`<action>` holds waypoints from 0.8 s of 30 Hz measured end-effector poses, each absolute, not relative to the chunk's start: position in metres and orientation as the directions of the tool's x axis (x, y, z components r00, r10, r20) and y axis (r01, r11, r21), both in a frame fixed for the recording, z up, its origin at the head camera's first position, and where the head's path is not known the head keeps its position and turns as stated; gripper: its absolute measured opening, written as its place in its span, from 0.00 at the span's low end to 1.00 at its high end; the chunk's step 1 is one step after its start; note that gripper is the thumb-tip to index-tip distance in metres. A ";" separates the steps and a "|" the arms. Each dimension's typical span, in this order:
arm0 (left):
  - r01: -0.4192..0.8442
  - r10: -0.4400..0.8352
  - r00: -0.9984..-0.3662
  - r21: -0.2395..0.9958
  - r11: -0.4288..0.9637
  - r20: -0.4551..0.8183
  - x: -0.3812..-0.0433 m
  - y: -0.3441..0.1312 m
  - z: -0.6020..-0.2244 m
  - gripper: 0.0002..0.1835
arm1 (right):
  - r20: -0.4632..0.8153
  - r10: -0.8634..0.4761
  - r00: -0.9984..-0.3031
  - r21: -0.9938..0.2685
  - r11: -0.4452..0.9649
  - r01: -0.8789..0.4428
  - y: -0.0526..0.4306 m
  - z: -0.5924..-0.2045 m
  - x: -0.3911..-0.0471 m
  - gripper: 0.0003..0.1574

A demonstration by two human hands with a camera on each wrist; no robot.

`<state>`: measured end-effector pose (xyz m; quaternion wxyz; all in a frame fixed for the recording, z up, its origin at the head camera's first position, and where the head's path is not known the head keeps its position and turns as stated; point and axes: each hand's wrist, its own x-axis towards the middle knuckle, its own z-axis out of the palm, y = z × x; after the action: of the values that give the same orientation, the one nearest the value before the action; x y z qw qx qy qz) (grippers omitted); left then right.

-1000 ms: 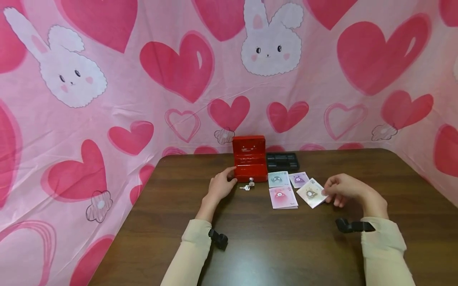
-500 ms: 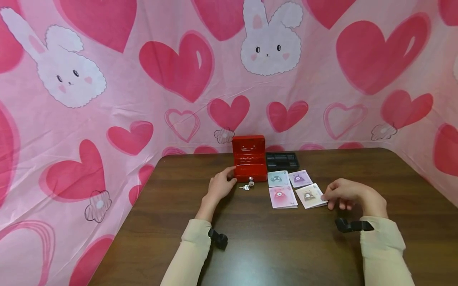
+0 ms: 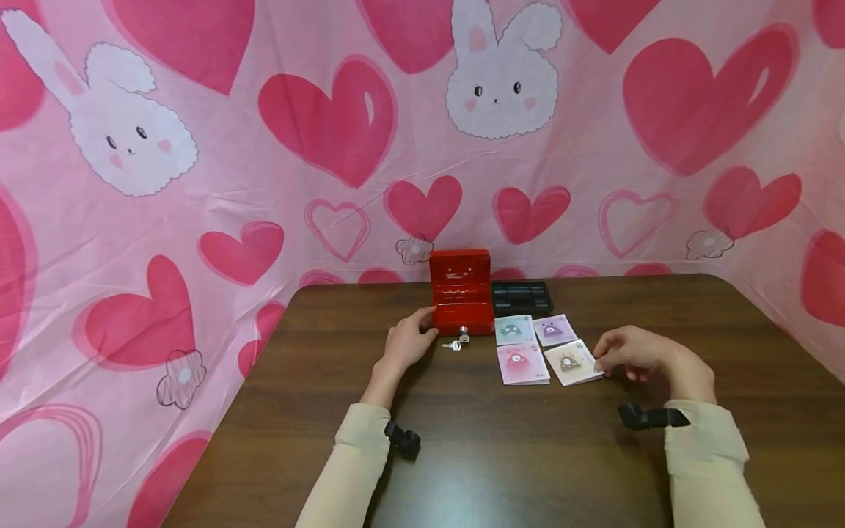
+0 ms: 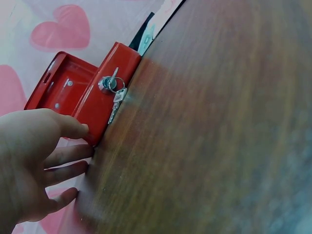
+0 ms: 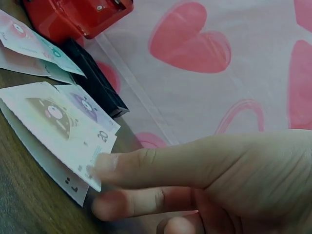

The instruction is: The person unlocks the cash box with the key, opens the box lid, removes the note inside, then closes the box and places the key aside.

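A red cash box (image 3: 462,317) stands with its lid raised, a key in its front lock. My left hand (image 3: 408,343) rests at its left side. In the left wrist view, the thumb (image 4: 75,127) touches the front face near the corner, while the loosely bent fingers lie around the side. My right hand (image 3: 637,353) holds a folded yellow play banknote (image 3: 569,361) by its right corner, thumb on top. The right wrist view shows this banknote (image 5: 48,114) half sprung open, "20" printed on it. Pink (image 3: 520,364), green (image 3: 515,330) and purple (image 3: 553,330) banknotes lie beside it.
A black compartment tray (image 3: 521,297) sits right of the box, at the back of the brown wooden table (image 3: 502,455). A second key (image 3: 452,345) hangs from the lock's ring. Behind the table hangs a pink heart-and-rabbit cloth (image 3: 422,110).
My right hand has turned the yellow banknote and set it lower, beside the pink one and below the purple one, which now shows more fully. My left hand stays at the box.
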<state>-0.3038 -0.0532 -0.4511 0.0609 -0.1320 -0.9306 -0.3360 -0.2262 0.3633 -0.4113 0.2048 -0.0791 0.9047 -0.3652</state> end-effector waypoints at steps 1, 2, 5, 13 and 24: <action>0.288 0.205 -0.957 0.610 0.738 0.204 -0.304 -0.053 -0.451 0.25 | -0.301 -0.293 -0.908 -0.691 0.723 -0.004 0.363 -0.410 -0.227 0.14; 0.288 0.204 -0.957 0.610 0.738 0.205 -0.304 -0.054 -0.450 0.25 | -0.282 -0.293 -0.914 -0.690 0.723 -0.019 0.362 -0.409 -0.228 0.14; 0.288 0.201 -0.957 0.607 0.740 0.208 -0.303 -0.054 -0.450 0.25 | -0.201 -0.273 -0.941 -0.679 0.731 -0.067 0.358 -0.406 -0.231 0.13; 0.285 0.206 -0.958 0.621 0.731 0.197 -0.301 -0.051 -0.451 0.25 | -0.016 -0.153 -0.988 -0.626 0.772 -0.109 0.337 -0.405 -0.240 0.13; 0.277 0.193 -0.960 0.613 0.740 0.201 -0.302 -0.051 -0.449 0.25 | 0.129 -0.132 -0.983 -0.532 0.827 -0.181 0.300 -0.415 -0.258 0.14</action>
<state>-0.3019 -0.0514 -0.4486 0.0621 -0.1264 -0.9306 -0.3379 -0.2581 0.2998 -0.4153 -0.0434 -0.0818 0.9548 -0.2825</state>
